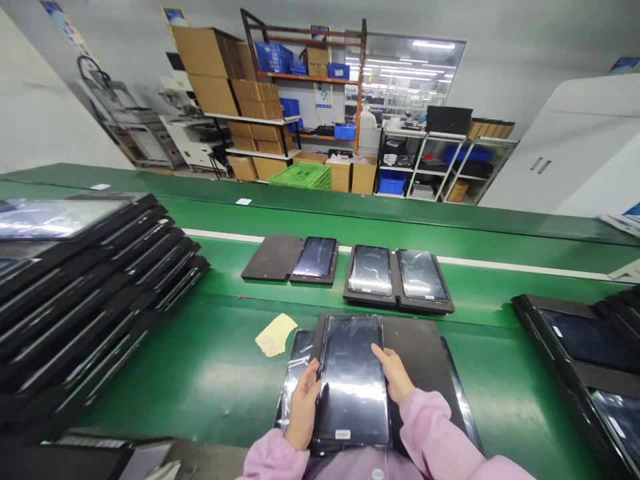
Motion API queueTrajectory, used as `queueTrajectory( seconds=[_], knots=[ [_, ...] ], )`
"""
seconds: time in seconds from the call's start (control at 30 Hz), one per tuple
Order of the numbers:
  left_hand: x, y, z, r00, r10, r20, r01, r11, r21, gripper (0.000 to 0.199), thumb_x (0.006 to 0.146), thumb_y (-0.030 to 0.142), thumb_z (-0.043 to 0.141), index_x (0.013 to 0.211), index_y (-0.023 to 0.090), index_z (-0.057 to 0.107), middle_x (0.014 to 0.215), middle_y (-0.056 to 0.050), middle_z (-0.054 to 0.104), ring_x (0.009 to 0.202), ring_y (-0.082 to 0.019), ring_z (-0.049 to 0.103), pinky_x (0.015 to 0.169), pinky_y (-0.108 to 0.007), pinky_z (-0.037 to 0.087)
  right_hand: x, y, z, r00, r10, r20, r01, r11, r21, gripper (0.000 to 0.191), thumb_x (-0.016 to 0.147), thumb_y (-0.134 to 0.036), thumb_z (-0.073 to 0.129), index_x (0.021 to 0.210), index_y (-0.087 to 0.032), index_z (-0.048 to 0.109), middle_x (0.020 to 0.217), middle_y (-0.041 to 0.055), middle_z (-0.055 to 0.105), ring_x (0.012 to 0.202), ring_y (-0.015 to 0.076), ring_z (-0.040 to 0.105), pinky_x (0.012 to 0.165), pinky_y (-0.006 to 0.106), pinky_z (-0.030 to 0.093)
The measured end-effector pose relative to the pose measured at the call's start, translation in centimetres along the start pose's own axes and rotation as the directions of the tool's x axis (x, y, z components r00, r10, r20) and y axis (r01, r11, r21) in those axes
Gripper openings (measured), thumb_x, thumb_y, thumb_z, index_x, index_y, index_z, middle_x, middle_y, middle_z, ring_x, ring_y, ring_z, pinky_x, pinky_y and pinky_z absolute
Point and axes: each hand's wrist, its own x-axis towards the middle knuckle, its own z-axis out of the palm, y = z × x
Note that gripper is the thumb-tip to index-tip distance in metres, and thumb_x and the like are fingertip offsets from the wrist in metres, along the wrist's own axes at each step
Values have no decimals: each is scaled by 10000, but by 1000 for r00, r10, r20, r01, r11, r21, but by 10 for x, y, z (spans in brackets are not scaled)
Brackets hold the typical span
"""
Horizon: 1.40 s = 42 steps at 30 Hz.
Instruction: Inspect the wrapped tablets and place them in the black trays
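Note:
A dark glossy tablet screen (354, 380) with a small white label at its near end is held between my two hands. My left hand (304, 405) grips its left edge, and my right hand (393, 373) grips the right edge with the thumb on the glass. Beneath it lies a black foam tray (417, 347), with more glossy screens sticking out at both sides. Farther back, one foam tray (273, 259) carries a single screen (315, 259) on its right half. Another tray beside it bears two screens (370, 270).
Tall stacked trays of screens (100, 287) fill the left side, and another stack (585, 340) stands at the right. A torn yellow note (276, 335) lies on the green bench (200, 360). Beyond the raised back ledge (420, 213) are shelves, cartons and a green crate (303, 175).

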Motion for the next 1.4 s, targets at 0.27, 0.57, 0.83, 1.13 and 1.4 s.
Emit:
queueTrajectory(
  seconds=[0.27,0.57,0.83,1.13,1.4],
  knots=[
    [24,59,19,995,104,8,-104,989,106,446,660,382,678,1034,189,532,1085,-92,613,1049,-251,565,918,-399,422,-36,-24,0,992,-13,128,-12,981,194,471,637,-403,728,1030,-180,594,932,63,690,856,237,647,775,365,510],
    [-23,91,60,862,435,259,-447,895,-16,235,668,297,685,838,208,549,863,-32,623,840,-204,597,818,-348,459,-50,-66,-63,846,-521,111,527,849,-33,402,635,-392,771,948,-232,575,1091,79,564,971,241,583,902,417,450],
    [-20,93,62,803,428,415,-438,896,-76,356,596,375,793,825,192,590,847,-65,650,800,-234,638,725,-365,512,-57,-77,-70,816,-509,274,507,858,82,296,669,-361,777,878,-229,615,921,58,668,862,216,639,763,358,513],
    [-17,95,64,793,459,401,-449,885,-124,399,572,444,795,803,179,605,816,-67,662,786,-234,651,695,-349,528,-52,-76,-69,812,-505,292,480,863,157,321,665,-340,785,915,-234,613,946,67,663,864,201,643,749,346,542],
    [-16,91,65,835,397,382,-390,915,-101,434,530,463,802,801,183,611,817,-66,667,773,-225,631,684,-335,511,-39,-66,-77,830,-422,365,434,899,51,354,693,-327,757,1004,-254,604,1047,65,644,958,207,620,829,363,522]
  ],
)
